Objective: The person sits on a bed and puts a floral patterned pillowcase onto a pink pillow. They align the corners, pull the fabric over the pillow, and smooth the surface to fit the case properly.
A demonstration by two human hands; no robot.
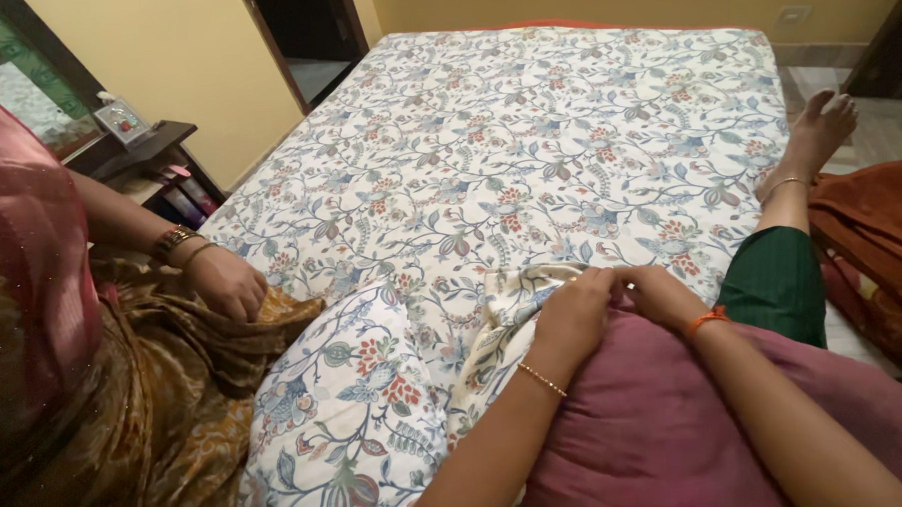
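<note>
My left hand (573, 314) and my right hand (657, 291) grip the open edge of a floral pillow cover (376, 386) where it meets a maroon pillow (657, 426). The pillow lies across my lap, partly inside the cover. Both hands are closed on the cloth edge, side by side. A thin bangle circles my left wrist and an orange thread my right wrist.
A floral bedsheet (566, 110) covers the bed ahead. Another person sits at left, their hand (227, 281) resting on brown cloth. My leg in green trousers and bare foot (817, 131) stretch along the right. A rust-coloured cloth (880, 238) lies at right. A dark side table (143, 154) stands at left.
</note>
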